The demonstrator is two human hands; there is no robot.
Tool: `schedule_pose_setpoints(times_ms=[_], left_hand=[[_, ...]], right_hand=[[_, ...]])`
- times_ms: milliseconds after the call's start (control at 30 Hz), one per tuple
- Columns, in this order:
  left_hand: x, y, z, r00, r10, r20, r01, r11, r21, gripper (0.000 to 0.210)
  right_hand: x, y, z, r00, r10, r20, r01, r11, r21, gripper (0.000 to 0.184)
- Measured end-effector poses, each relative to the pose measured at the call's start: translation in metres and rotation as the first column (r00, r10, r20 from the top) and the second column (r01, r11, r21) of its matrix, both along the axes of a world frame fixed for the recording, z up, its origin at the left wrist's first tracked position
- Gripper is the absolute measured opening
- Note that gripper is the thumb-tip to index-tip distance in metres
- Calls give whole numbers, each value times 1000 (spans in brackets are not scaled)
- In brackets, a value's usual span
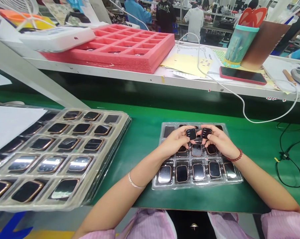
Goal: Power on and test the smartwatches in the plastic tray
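Smartwatch bodies, two of them: left hand pinches one, right hand pinches the other, screens facing up toward the camera, likely so both faces can be read at once. Hands sit close together, each clamped on its own unit, over the far rows of a clear blister tray with more watches in its pockets. Stack of similar filled trays lies left. Green desk; far shelf carries pink foam tray, papers, phone. Other workers in background.
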State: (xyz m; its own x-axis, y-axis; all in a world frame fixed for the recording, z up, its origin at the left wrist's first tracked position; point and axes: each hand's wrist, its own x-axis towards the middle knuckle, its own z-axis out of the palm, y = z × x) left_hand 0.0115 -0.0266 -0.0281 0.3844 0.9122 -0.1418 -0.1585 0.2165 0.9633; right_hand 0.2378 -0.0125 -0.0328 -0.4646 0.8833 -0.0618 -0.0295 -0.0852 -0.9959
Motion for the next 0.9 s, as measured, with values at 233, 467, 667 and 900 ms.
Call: schedule_pose_setpoints(times_ms=[233, 467, 667, 900], left_hand=[[-3, 2, 2, 988, 25, -154, -15, 998, 66, 36], [-6, -3, 1, 982, 62, -178, -53, 997, 56, 29], [-4, -10, 0, 980, 21, -199, -5, 997, 83, 40], [-6, -8, -4, 977, 33, -209, -17, 997, 81, 28]], right_hand=[[-10, -13, 4, 997, -65, 37, 63, 997, 52, 33], [-9, -13, 6, 991, -101, 93, 90, 989, 114, 29], [-8, -15, 5, 995, -37, 92, 24, 990, 139, 28], [-9, -19, 6, 990, -18, 139, -2, 990, 140, 25]])
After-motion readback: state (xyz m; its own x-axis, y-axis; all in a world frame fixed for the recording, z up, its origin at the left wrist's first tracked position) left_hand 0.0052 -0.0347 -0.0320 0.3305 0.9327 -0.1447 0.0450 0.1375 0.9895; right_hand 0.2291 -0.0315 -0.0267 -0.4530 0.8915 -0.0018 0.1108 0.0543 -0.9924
